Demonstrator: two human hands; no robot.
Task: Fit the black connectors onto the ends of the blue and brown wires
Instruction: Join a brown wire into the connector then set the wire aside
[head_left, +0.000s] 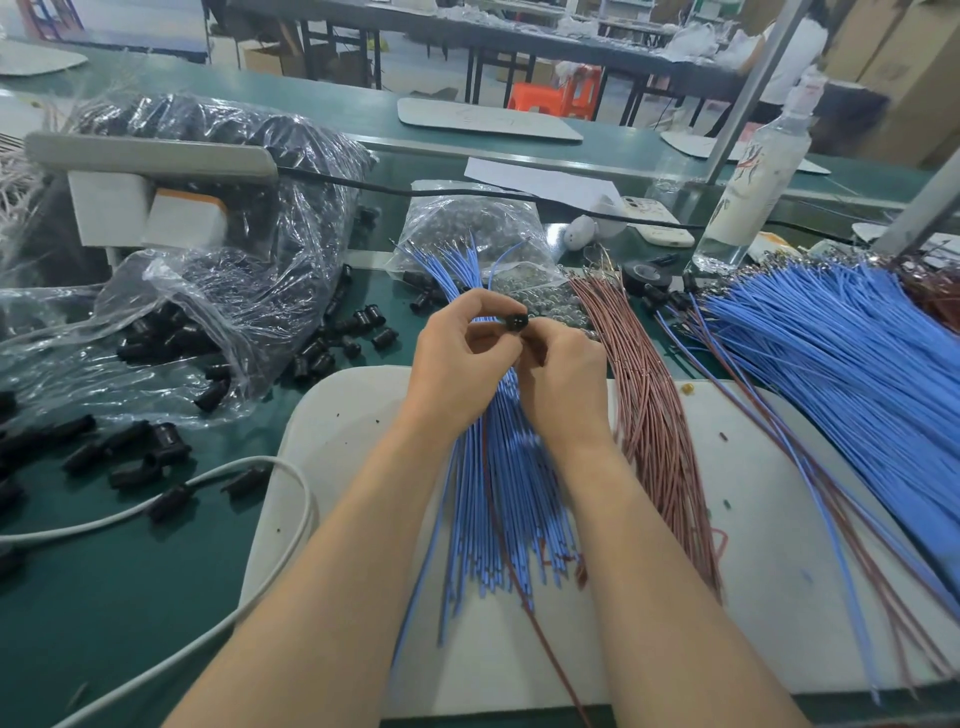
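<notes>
Over the far edge of the white board (358, 415) both hands meet; the left hand (462, 358) and right hand (563, 374) curl their fingertips round one small, round-faced black connector (516, 323), pinching it between them; thin glossy blue wires (498, 499) fan down the board's middle, brown wires (654, 441) just right of them; bare board shows on either side; loose connectors (337, 343) and a crinkled clear bag (234, 291) lie off its left edge; a smooth white cable (249, 597) loops past its near-left corner.
</notes>
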